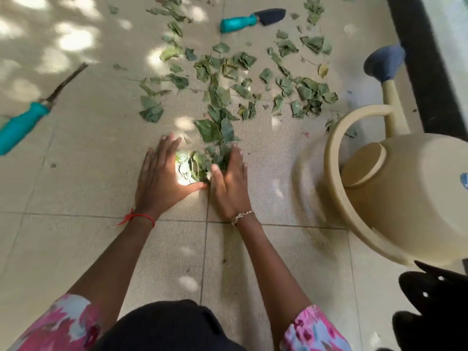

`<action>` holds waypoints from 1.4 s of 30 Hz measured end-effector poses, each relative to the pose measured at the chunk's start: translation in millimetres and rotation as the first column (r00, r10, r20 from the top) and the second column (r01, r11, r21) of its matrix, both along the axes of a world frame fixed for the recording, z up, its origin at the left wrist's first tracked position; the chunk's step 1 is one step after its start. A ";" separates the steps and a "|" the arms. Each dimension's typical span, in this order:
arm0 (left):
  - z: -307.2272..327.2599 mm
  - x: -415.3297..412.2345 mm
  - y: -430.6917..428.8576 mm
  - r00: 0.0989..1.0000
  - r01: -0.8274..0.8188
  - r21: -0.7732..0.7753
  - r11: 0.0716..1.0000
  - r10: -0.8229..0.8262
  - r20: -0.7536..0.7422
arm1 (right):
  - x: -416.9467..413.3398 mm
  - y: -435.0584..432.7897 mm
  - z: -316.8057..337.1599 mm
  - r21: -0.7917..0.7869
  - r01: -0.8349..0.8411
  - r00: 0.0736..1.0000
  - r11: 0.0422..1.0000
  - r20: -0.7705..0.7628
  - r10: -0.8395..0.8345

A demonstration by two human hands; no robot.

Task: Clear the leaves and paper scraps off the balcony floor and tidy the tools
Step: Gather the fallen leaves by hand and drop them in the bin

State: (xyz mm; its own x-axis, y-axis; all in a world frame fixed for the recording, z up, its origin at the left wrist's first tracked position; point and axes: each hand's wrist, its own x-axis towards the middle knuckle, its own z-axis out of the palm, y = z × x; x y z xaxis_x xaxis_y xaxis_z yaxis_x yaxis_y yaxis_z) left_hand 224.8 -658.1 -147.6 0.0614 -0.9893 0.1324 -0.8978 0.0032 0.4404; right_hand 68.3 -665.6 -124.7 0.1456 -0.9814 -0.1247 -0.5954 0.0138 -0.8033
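Leaves [222,79] between weeder [24,122] left and watering can [405,188] right, trowel [250,19] beyond

Matt beige plastic watering can [405,198]

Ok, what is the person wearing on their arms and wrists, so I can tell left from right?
The left hand has a red thread band tied at the wrist. The right hand has a thin, pale beaded bracelet. Both forearms are bare, and the sleeves are patterned in pink, light blue and white.

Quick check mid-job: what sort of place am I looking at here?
Probably a balcony or patio: tiled floor, scattered leaves, a beige watering can and a teal-handled trowel.
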 end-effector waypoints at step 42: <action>41.1 3.0 -7.2 0.996 0.020 0.408 0.913 0.018 -0.090 | -19.6 -94.4 29.1 0.027 -0.035 0.992 0.999 -0.122 0.038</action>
